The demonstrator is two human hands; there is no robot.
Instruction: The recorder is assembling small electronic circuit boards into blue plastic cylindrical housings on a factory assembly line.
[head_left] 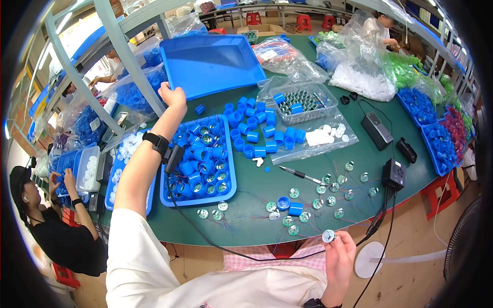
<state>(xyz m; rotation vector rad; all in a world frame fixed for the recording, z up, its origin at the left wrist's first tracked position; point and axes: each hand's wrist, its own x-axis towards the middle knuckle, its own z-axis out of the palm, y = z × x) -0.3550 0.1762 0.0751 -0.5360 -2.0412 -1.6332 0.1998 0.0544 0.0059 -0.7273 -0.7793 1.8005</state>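
Stretched out to the far left, my left hand (pixel 173 96) is closed at the near left corner of a shallow blue tray (pixel 215 66). Some of its fingers are hidden. Low at the front right, my right hand (pixel 340 251) pinches a small round circuit board (pixel 328 236) between thumb and fingers. Several green round circuit boards (pixel 317 204) with thin wires lie on the table before it, beside a blue cap (pixel 295 209). Under my left forearm stands a blue bin (pixel 232 179) full of blue caps with boards inside.
Loose blue caps (pixel 251 123) are heaped mid-table, near a clear box of metal springs (pixel 303 119). A pen (pixel 303 175), black box devices (pixel 377 131) and cables lie around. Grey shelf posts (pixel 134 64) rise at left. A co-worker (pixel 64 220) sits at left; a fan (pixel 465 241) stands right.
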